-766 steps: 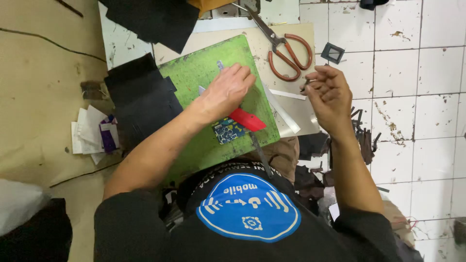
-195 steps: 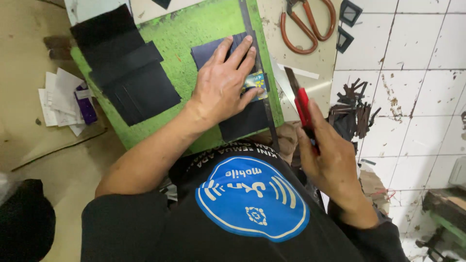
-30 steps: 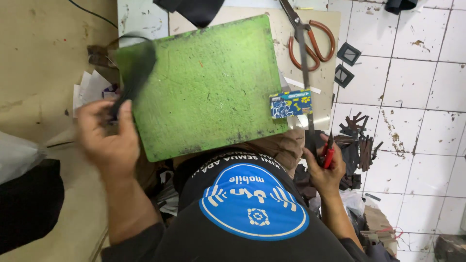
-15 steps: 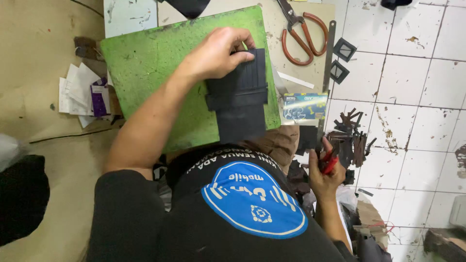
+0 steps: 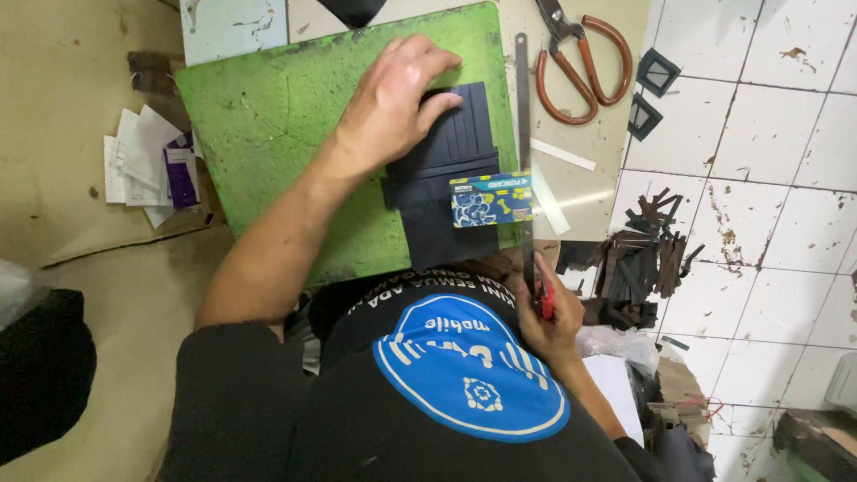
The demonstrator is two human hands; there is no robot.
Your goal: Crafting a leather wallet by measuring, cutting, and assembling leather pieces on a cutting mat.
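The left hand [image 5: 393, 107] lies flat, fingers spread, pressing on a dark piece of leather [image 5: 442, 183] that sits on the green cutting mat [image 5: 268, 134]. The hand grips nothing; it only pins the piece down. A small blue patterned card [image 5: 491, 199] rests on the leather's right edge, touching a long metal ruler [image 5: 523, 134] that runs along the mat's right side. The right hand [image 5: 546, 317] is down by the person's lap, closed around a red-handled knife [image 5: 543, 299] near the ruler's lower end.

To do this well, I'd say the pressing hand should keep its weight even over the leather so nothing creeps, with the fingertips well back from the ruler's edge. The card wants to sit square against the ruler before any cut is taken, and the blade should ride tight along the steel.

The knife's blade is hard to make out; only a bit of red shows between the fingers. The palm hides the top left of the leather, so I cannot tell how many layers lie there. Orange-handled scissors [image 5: 580, 58] lie above right, their tips cut off by the frame, and a heap of dark scraps [image 5: 643, 268] sits on the tiled floor [image 5: 768, 178].
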